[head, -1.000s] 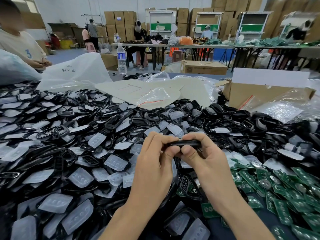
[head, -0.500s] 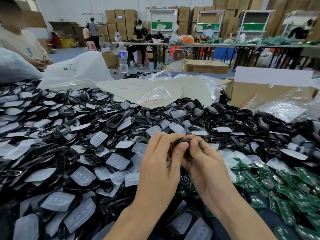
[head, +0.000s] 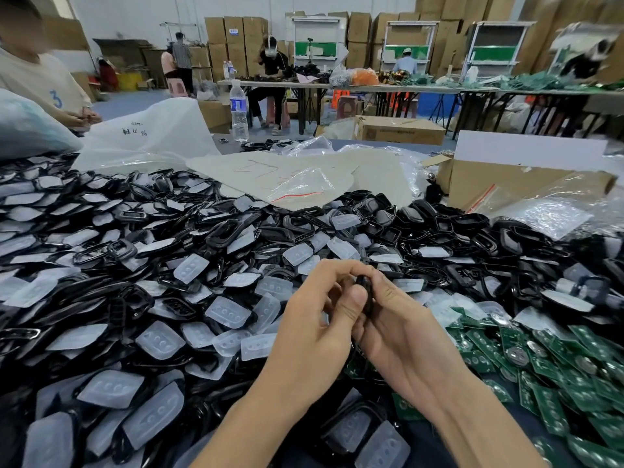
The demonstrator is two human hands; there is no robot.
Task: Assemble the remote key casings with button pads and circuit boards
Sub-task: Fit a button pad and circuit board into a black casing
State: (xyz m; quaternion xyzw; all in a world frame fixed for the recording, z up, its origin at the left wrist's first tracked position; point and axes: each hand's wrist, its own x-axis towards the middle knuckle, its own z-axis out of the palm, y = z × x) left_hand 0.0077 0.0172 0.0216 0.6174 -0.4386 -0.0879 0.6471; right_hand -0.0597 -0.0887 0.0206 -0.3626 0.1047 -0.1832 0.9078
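A black casing (head: 367, 293) sat mostly hidden, pinched between left hand (head: 314, 336) and right hand (head: 405, 339); the cardboard box (head: 499, 184) showed nothing of its contents

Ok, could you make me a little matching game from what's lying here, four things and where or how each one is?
Things:
1. casing
2. boards
3. pads
4. bottle

States:
A. green, heaped on the right
B. upright, at the far side
C. black, being held
D. cloudy white, strewn on the left

Pairs: 1-C, 2-A, 3-D, 4-B
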